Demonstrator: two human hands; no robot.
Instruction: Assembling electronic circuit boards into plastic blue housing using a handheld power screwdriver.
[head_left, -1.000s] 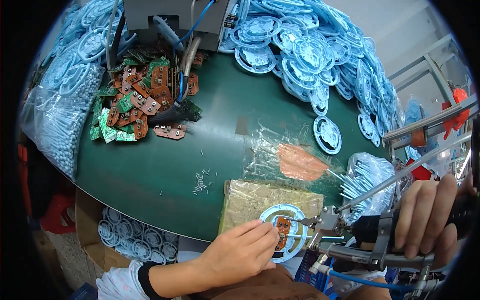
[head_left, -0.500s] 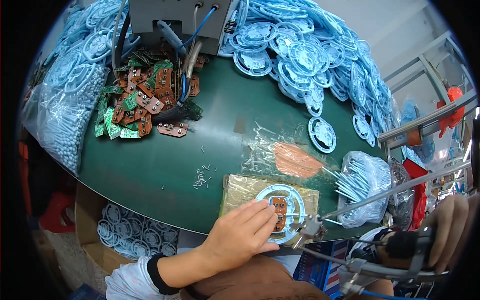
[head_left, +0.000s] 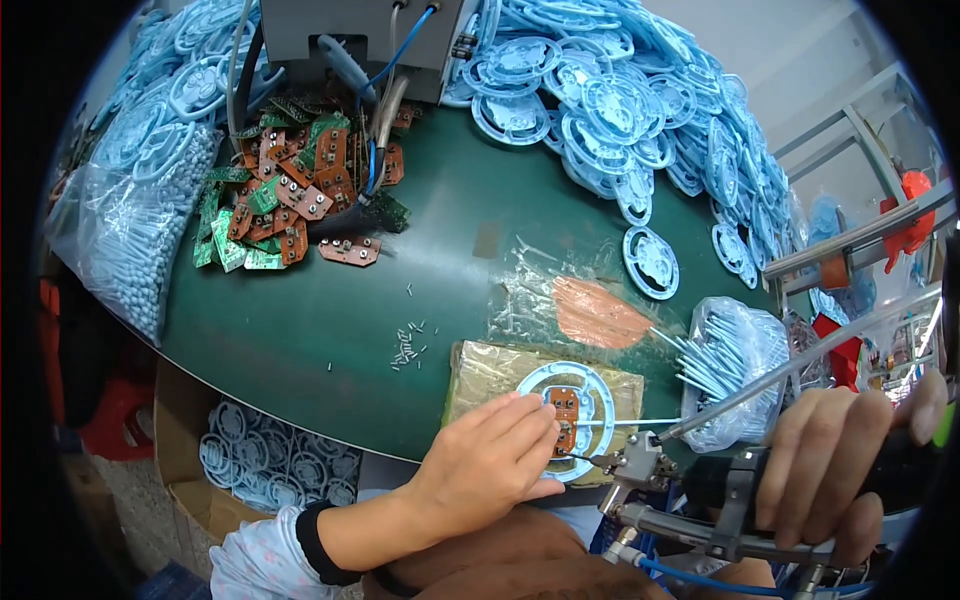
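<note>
We see a green round-edged worktable (head_left: pixel 330 330) filling most of the view. Along its far and right rim lies a large heap of pale blue round plastic discs (head_left: pixel 620 110), and at the left a clear bag of small pale pellets (head_left: pixel 130 240). Near the grey machine housing (head_left: pixel 350 40) at the back sits a pile of green and brown circuit boards (head_left: pixel 290 195). Under the table's near edge a cardboard box (head_left: pixel 250 465) holds more blue discs.

At the near edge, on a yellowish pad (head_left: pixel 490 375), lies one blue ring-shaped disc (head_left: pixel 595 385), flat, with a small brown circuit board (head_left: pixel 565 410) seated in its middle. The board's long axis runs roughly away from us, toward the table's centre. Just right of the pad stands a clear bag of thin blue sticks (head_left: pixel 730 360), their ends fanning toward the left.

Our left hand (head_left: pixel 490 465) rests palm down on the pad and disc, fingers stretched and spread a little, the fingertips (head_left: pixel 545 425) pressing at the board's left edge; it grips nothing.

Our right hand (head_left: pixel 835 460) is wrapped tight around the dark handle of a powered screwdriver (head_left: pixel 700 480). The tool's long axis lies almost level, running right to left, and its slim tip (head_left: pixel 580 458) points left at the board's lower edge, just beside the left fingertips.
</note>
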